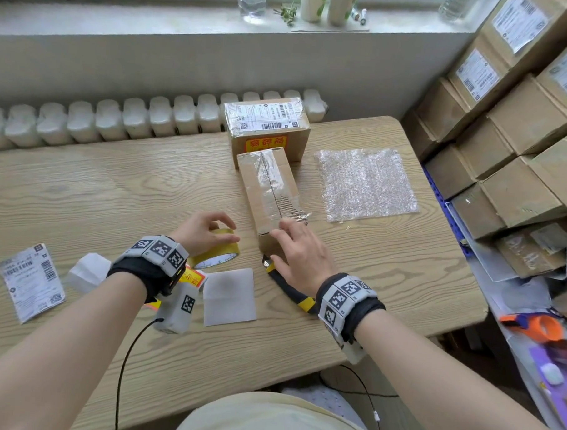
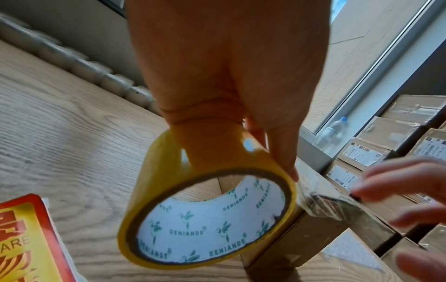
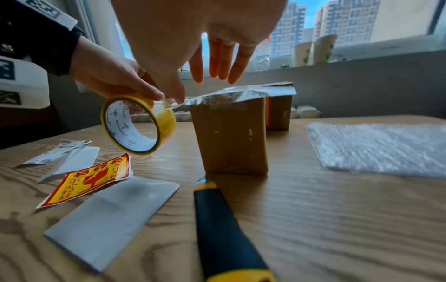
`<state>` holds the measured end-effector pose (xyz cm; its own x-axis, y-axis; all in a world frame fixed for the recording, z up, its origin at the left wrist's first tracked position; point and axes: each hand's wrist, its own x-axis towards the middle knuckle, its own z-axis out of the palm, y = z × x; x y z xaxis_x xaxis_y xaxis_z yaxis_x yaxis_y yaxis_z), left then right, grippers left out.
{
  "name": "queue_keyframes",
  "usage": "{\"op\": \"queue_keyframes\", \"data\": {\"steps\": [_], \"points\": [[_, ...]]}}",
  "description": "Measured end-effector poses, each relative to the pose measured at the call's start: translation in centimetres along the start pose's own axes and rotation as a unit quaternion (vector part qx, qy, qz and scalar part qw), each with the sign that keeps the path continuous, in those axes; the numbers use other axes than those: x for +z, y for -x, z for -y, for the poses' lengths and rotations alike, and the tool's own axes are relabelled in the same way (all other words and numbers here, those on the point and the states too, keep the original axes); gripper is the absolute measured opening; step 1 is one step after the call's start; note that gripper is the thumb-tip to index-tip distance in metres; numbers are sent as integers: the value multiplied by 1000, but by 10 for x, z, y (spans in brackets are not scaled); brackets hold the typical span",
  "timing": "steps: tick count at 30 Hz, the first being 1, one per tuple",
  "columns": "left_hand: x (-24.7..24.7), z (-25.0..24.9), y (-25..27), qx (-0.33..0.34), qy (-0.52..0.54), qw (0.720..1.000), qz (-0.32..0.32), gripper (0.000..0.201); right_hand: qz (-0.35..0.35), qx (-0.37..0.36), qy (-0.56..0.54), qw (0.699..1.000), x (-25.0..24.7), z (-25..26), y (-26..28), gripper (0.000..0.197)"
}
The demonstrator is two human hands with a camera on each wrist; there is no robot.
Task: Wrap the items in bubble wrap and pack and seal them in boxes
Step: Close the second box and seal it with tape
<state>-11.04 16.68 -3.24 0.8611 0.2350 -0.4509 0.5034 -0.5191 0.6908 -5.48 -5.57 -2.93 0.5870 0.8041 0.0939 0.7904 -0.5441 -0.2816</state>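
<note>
A long cardboard box (image 1: 267,188) lies in the middle of the table, clear tape running along its top seam. My left hand (image 1: 203,231) grips a yellow tape roll (image 1: 219,251) just left of the box's near end. A crinkled strip of tape (image 2: 321,202) stretches from the roll (image 2: 205,209) onto that end. My right hand (image 1: 300,251) hovers over the near end with straight fingers, its thumb touching the strip (image 3: 183,101). A sheet of bubble wrap (image 1: 364,182) lies flat to the right of the box.
A black and yellow utility knife (image 1: 288,290) lies under my right wrist. A labelled, sealed box (image 1: 266,126) stands behind the long one. A fragile sticker (image 3: 89,177), white backing paper (image 1: 230,297) and a shipping label (image 1: 32,282) lie near left. Stacked boxes (image 1: 523,127) fill the right.
</note>
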Motion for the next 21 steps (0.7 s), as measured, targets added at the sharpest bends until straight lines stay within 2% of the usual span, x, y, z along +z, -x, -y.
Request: {"op": "queue_keyframes", "data": {"steps": [3,7,9,14,21], "points": [[-1,0,0,11,12,1000,11,15,15,28,-14,999,12,0,13,32],[-1,0,0,23,25,999,7,14,170,139,8,975,31,-4,25,38],[-1,0,1,30,26,999,0,15,206,190,15,960,39,-4,25,47],[0,2,1,42,28,999,-11,20,226,266,2,937,59,-2,22,61],[3,8,-2,53,29,998,-5,17,249,283,-25,926,68,-3,20,49]]}}
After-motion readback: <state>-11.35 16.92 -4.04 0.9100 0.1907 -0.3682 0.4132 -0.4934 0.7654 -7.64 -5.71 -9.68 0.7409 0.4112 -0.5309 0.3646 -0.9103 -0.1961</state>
